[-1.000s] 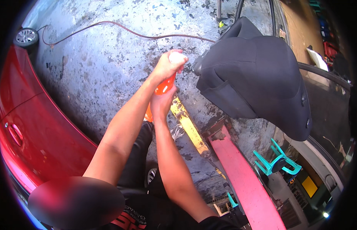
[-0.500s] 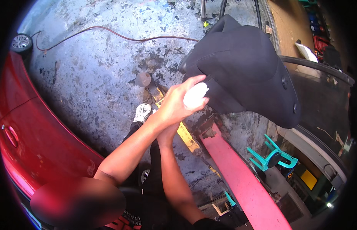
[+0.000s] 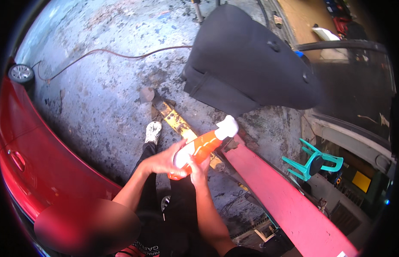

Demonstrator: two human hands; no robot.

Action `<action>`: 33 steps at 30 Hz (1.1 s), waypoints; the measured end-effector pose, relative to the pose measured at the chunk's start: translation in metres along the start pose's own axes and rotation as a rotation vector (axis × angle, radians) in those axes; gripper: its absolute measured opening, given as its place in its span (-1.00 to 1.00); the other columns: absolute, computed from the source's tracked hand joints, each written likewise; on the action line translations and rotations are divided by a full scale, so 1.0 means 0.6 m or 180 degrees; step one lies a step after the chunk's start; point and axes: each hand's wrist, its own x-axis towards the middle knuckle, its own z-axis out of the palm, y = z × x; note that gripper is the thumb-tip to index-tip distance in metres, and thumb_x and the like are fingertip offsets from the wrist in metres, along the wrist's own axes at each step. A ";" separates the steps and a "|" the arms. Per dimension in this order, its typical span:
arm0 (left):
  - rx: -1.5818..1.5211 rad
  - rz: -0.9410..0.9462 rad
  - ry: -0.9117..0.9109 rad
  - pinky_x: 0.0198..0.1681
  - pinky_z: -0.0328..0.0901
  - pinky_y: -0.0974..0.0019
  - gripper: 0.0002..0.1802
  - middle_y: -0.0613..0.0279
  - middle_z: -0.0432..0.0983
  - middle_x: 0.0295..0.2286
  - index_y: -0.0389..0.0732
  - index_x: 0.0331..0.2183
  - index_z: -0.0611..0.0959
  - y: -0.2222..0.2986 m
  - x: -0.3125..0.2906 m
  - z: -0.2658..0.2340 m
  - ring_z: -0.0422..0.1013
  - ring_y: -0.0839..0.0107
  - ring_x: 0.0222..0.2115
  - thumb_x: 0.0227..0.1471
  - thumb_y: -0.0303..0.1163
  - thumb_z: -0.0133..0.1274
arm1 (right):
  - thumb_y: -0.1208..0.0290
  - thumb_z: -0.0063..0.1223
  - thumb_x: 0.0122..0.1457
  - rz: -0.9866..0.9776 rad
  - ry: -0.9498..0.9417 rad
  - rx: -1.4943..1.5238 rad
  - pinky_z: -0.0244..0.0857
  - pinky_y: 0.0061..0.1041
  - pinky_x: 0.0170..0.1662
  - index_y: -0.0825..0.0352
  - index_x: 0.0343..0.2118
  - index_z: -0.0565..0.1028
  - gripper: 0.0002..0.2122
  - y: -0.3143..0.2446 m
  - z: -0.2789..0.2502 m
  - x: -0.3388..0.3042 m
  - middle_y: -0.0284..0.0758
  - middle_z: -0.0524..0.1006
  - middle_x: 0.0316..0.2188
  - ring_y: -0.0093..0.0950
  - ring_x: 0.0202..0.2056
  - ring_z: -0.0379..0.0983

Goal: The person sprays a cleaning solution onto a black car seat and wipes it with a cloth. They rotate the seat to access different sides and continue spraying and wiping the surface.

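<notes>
An orange spray bottle (image 3: 204,144) with a white trigger head is tilted in front of me, its head pointing up and to the right. Round its lower part, my right hand (image 3: 200,170) is closed, the thumb lying across the side. My left hand (image 3: 164,159) also grips the bottle near its base, from the left. Beyond the bottle stands a large black moulded panel (image 3: 246,55) with round fasteners. Neither hand touches it, and what it rests on is hidden.
A red car (image 3: 49,150) is close on my left. Beneath my arms runs a yellow floor jack (image 3: 178,122), beside a long pink-red beam (image 3: 276,192). To the right stands a turquoise stool (image 3: 313,162). A hose (image 3: 122,55) crosses the worn floor (image 3: 109,94).
The spray bottle has come down towards me and turned, so its orange body now shows. My left hand has moved from its white head to its lower part. My view has shifted slightly.
</notes>
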 end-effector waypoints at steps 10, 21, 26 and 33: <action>-0.0757 0.1351 0.0757 0.35 0.18 0.08 0.29 -0.06 0.28 0.22 -0.27 0.37 0.18 0.180 0.069 0.194 0.26 0.12 0.28 -0.27 -0.14 0.56 | 0.05 0.53 0.06 -0.1194 0.0251 -0.1681 0.25 -0.11 0.34 0.49 0.47 0.05 0.08 -0.346 0.012 -0.019 0.05 0.37 0.27 -0.12 0.29 0.36; 0.0461 0.1843 0.1024 0.33 0.20 0.02 0.34 -0.14 0.29 0.17 -0.34 0.36 0.12 0.281 0.117 0.281 0.29 0.00 0.24 -0.29 -0.13 0.57 | 0.61 0.25 0.15 -0.2968 0.0348 -0.1842 0.34 -0.31 0.23 0.47 0.32 0.34 -0.37 -0.547 -0.031 -0.009 -0.11 0.48 0.22 -0.27 0.18 0.47; -0.0151 0.1275 0.1055 0.35 0.18 0.05 0.34 -0.10 0.27 0.21 -0.36 0.38 0.04 0.157 0.134 0.320 0.26 0.12 0.28 -0.22 -0.19 0.54 | 0.61 0.30 0.22 -0.1531 0.0468 -0.1323 0.41 -0.55 0.04 0.35 0.23 0.46 -0.50 -0.438 -0.050 0.047 -0.35 0.55 -0.02 -0.58 -0.05 0.49; -0.0039 0.0613 0.0863 0.36 0.19 0.06 0.35 -0.15 0.30 0.21 -0.33 0.39 0.05 0.086 0.099 0.338 0.27 0.07 0.29 -0.22 -0.16 0.55 | 0.51 0.33 0.28 -0.1214 0.0719 -0.1148 0.38 -0.50 0.13 0.33 0.24 0.47 -0.52 -0.312 -0.120 0.030 -0.36 0.56 0.01 -0.56 0.01 0.49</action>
